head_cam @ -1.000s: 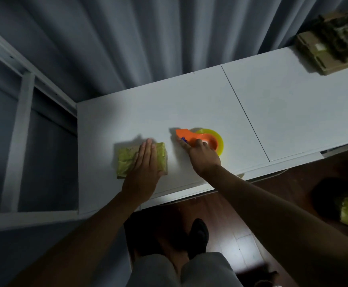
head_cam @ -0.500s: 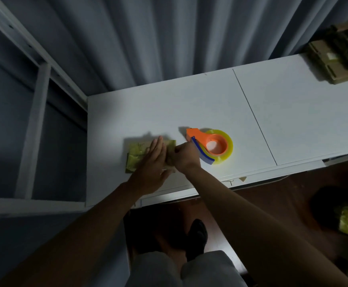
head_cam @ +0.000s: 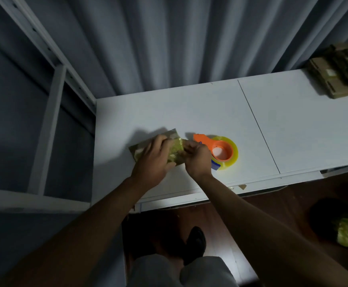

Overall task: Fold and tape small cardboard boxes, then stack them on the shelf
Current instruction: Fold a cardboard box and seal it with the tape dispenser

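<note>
White metal shelf frame (head_cam: 50, 112) at nine o'clock. Left hand (head_cam: 155, 161) curled over small flat tape-wrapped cardboard box (head_cam: 174, 150) lying on white table (head_cam: 293, 125) near its front edge; right hand (head_cam: 197, 158) pinches the box's three o'clock end. Judged light, stiff, tape-slick: hold by opposite edges. Orange dispenser with yellowish tape roll (head_cam: 220, 151) just beside, three o'clock. Grey curtain (head_cam: 169, 42) behind, dim room

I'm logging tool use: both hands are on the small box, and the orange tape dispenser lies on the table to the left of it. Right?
Not quite. In the head view, both the left hand and the right hand are on the small box, but the orange tape dispenser lies on the table to the right of it, not the left.
</note>
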